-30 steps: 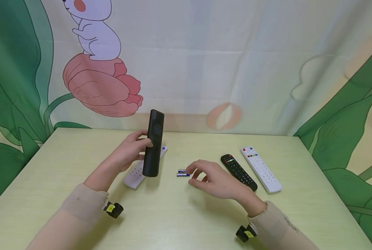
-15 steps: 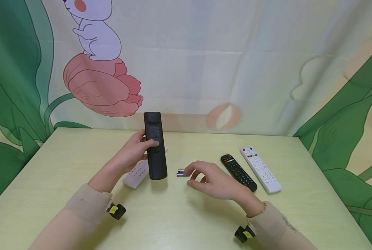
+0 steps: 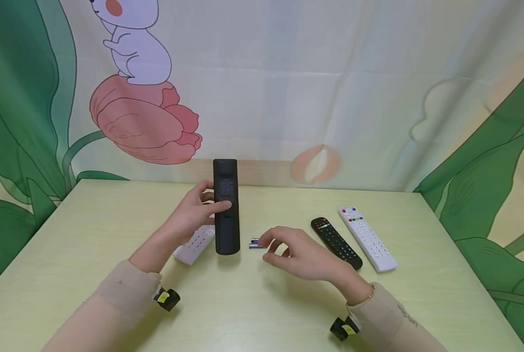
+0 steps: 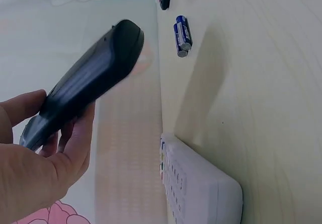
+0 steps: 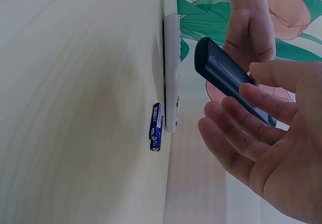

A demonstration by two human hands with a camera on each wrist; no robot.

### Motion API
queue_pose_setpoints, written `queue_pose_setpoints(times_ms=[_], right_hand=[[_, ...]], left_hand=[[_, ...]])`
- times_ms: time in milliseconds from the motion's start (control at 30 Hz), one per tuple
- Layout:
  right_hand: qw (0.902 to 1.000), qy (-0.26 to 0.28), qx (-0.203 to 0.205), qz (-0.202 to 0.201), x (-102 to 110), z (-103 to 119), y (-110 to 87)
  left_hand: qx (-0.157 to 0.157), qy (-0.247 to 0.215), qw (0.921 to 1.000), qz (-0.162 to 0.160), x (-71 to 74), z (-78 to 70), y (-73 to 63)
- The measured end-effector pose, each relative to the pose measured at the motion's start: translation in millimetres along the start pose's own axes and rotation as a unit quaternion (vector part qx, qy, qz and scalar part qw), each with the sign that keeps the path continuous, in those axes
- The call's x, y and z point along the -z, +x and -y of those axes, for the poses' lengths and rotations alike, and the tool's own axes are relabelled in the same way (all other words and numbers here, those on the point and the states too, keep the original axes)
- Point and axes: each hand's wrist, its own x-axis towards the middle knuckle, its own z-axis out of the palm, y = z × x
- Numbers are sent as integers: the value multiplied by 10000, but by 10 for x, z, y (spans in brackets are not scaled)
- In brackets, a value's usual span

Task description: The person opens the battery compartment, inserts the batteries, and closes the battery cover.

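Observation:
My left hand (image 3: 191,215) grips a black remote control (image 3: 227,234) by its sides, back face toward me, thumb across it; it is held above the table. In the left wrist view the same black remote (image 4: 95,65) tilts up between thumb and fingers. My right hand (image 3: 307,252) hovers with loosely bent fingers and nothing between them, just right of two small blue batteries (image 3: 255,246), which it partly covers in the head view. The batteries (image 4: 182,36) lie side by side on the table. Beneath the left hand lies a white remote (image 3: 195,247), partly hidden.
Right of my right hand a second black remote (image 3: 334,239) lies button side up, beside another white remote (image 3: 368,239). The pale wooden table (image 3: 244,313) ends at the back against a printed curtain (image 3: 253,98).
My left hand has shifted slightly right and turned the black remote so its back faces me squarely. The right hand has barely moved, and the batteries stay put.

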Motion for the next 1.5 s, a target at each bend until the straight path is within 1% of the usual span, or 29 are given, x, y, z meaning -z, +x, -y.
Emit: queue_pose_setpoints(times_ms=[100,200,333,467,700,933,1067,1200,1367,1500], right_hand=[[10000,-10,-22,10,-4,-2,-1],[10000,-41,-7,-20,-6,-6,-3],[9998,-135,70,-128,-14,-11,-1],[9988,-291,204,-328,-33,-13,8],[9966,-566,158,-573,-65,11,49],[9937,-771,226,-783,-98,32,65],[9907,-939,281,-946,-111,56,71],[9871,-1130,236,-1112,-134,97,67],[9776,-1669,178,-1273,-179,155,51],[9717,-1874,133,-1429,-200,187,58]], left_hand=[[24,-122,9999,-101,-31,2,-4],[-9,-151,9997,-207,-62,5,-3],[-78,-290,9994,-188,-106,12,-2],[-112,-413,9990,-129,-159,1,-10],[-176,-409,9986,-287,-256,-27,-41],[-201,-727,9967,-298,-353,-53,-55],[-235,-801,9961,-293,-408,-85,-72],[-248,-792,9961,-313,-449,-108,-88],[-229,-801,9952,-509,-484,-129,-110],[-254,-785,9951,-551,-497,-145,-133]])
